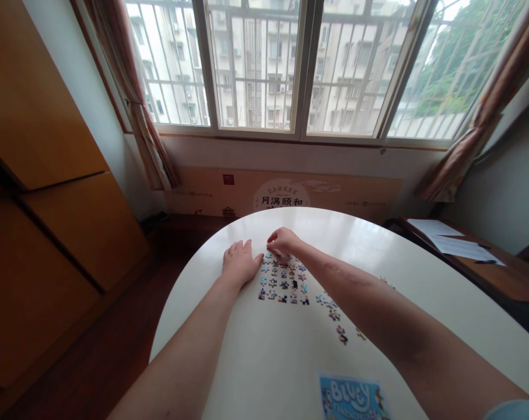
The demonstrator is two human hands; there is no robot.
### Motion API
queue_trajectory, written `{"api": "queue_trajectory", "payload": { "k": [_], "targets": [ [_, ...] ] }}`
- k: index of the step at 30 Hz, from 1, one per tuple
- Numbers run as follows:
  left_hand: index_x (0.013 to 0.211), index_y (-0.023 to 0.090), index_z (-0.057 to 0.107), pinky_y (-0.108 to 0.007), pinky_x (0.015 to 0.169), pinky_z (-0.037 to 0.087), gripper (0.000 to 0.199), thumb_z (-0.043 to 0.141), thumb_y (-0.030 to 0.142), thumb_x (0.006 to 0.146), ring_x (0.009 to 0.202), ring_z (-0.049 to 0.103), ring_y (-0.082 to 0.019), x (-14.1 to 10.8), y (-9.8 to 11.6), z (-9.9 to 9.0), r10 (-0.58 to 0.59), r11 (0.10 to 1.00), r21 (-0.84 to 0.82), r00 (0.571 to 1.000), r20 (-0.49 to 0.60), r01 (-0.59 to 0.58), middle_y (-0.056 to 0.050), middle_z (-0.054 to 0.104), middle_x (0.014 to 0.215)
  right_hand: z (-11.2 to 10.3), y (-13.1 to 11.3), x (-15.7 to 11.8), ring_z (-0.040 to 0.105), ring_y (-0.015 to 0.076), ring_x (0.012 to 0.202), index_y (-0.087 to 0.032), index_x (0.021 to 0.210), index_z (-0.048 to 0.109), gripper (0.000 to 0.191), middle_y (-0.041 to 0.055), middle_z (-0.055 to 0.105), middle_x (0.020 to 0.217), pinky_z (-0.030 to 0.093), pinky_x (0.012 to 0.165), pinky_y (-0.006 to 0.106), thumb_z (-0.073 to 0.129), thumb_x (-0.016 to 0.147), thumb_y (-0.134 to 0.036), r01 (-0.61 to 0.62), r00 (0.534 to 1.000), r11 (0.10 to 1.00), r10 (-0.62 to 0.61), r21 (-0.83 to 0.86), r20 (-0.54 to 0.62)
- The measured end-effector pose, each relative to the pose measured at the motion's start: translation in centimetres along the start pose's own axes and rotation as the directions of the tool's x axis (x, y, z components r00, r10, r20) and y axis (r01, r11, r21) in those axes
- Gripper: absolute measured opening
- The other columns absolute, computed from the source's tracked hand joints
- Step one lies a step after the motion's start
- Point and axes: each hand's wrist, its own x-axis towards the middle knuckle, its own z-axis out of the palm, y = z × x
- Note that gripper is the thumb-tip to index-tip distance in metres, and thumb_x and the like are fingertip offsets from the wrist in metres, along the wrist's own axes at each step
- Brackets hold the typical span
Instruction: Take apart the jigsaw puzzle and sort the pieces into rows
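Note:
My left hand (241,262) lies on the white round table (247,356) with its fingers spread, its thumb beside the left edge of a grid of jigsaw puzzle pieces (284,284). The pieces stand apart from one another in rows. At the far left corner of that grid my right hand (284,240) is closed in a pinch on a small jigsaw puzzle piece (268,247), mostly hidden by the fingertips. My right wrist covers part of the far rows. Loose puzzle pieces (334,315) are scattered to the right, partly behind my right forearm.
A blue "Bluey" box or card (354,399) lies near the table's front. Papers (461,242) rest on a brown desk (513,286) at the right. Behind the table are a printed banner (203,189) and barred windows; a wooden cabinet (72,233) stands at the left.

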Motion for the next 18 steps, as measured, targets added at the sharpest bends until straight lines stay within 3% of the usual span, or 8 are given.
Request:
{"api": "queue_trajectory", "payload": {
  "k": [5, 8, 11, 13, 15, 16, 18],
  "targets": [
    [0.148, 0.013, 0.039, -0.048, 0.115, 0.028, 0.066, 0.033, 0.054, 0.096, 0.140, 0.036, -0.032, 0.2, -0.2, -0.2, -0.008, 0.998, -0.055, 1.000, -0.003, 0.008, -0.018, 0.042, 0.152, -2.0, -1.1, -1.6, 0.066, 0.0174, 0.080, -0.015, 0.090, 0.078, 0.016, 0.0064, 0.075, 0.091, 0.049, 0.073, 0.025, 0.071, 0.078, -0.023, 0.056, 0.995, 0.998, -0.057, -0.008, -0.079],
    [0.146, 0.013, 0.042, -0.046, 0.113, 0.032, 0.061, 0.031, 0.049, 0.098, 0.138, 0.040, -0.032, 0.4, -0.2, -0.4, -0.019, 0.993, -0.117, 0.998, -0.056, 0.012, -0.016, 0.045, 0.150, -5.7, -1.4, -3.0, 0.065, 0.0175, 0.091, -0.017, 0.096, 0.077, 0.020, 0.0065, 0.074, 0.101, 0.049, 0.083, 0.027, 0.060, 0.087, -0.022, 0.106, 0.974, 0.994, -0.103, 0.004, -0.201],
    [0.142, 0.014, 0.048, -0.043, 0.110, 0.037, 0.055, 0.032, 0.044, 0.099, 0.134, 0.044, -0.031, 0.4, 0.0, -0.9, -0.011, 0.985, -0.173, 0.984, -0.175, -0.020, -0.014, 0.049, 0.146, -10.9, -0.3, -5.9, 0.064, 0.0164, 0.096, -0.019, 0.103, 0.075, 0.024, 0.0049, 0.073, 0.104, 0.047, 0.089, 0.029, 0.055, 0.089, -0.023, 0.174, 0.928, 0.985, -0.156, 0.021, -0.339],
    [0.137, 0.014, 0.053, -0.042, 0.108, 0.039, 0.050, 0.035, 0.040, 0.098, 0.131, 0.047, -0.030, 0.2, 0.4, -1.4, 0.034, 0.979, -0.183, 0.958, -0.284, -0.089, -0.013, 0.053, 0.142, -14.2, 1.5, -8.9, 0.064, 0.0169, 0.090, -0.017, 0.097, 0.076, 0.023, 0.0059, 0.073, 0.100, 0.049, 0.086, 0.031, 0.057, 0.084, -0.021, 0.311, 0.809, 0.948, -0.229, 0.063, -0.541],
    [0.129, 0.015, 0.058, -0.042, 0.107, 0.040, 0.044, 0.039, 0.037, 0.096, 0.127, 0.049, -0.029, -0.2, 1.0, -2.3, 0.148, 0.960, -0.166, 0.914, -0.377, -0.224, -0.013, 0.058, 0.136, -16.8, 4.1, -12.4, 0.063, 0.0177, 0.092, -0.018, 0.093, 0.076, 0.023, 0.0059, 0.072, 0.102, 0.049, 0.084, 0.031, 0.057, 0.079, -0.019, 0.374, 0.634, 0.927, -0.237, 0.023, -0.736],
    [0.123, 0.015, 0.062, -0.041, 0.105, 0.042, 0.040, 0.041, 0.036, 0.096, 0.123, 0.052, -0.028, -0.5, 1.4, -2.8, 0.229, 0.938, -0.153, 0.887, -0.401, -0.311, -0.012, 0.061, 0.131, -17.7, 5.7, -14.1, 0.063, 0.0176, 0.091, -0.018, 0.093, 0.075, 0.024, 0.0057, 0.072, 0.102, 0.049, 0.083, 0.031, 0.056, 0.078, -0.018, 0.381, 0.543, 0.924, -0.208, 0.018, -0.813],
    [0.101, 0.017, 0.068, -0.039, 0.094, 0.048, 0.034, 0.041, 0.036, 0.096, 0.105, 0.060, -0.025, -1.4, 2.5, -4.0, 0.408, 0.863, -0.124, 0.820, -0.402, -0.490, -0.010, 0.069, 0.111, -18.6, 9.1, -17.2, 0.064, 0.0179, 0.088, -0.018, 0.091, 0.074, 0.025, 0.0058, 0.072, 0.097, 0.049, 0.080, 0.031, 0.055, 0.076, -0.019, 0.370, 0.413, 0.927, -0.101, 0.065, -0.905]
  ]
}}
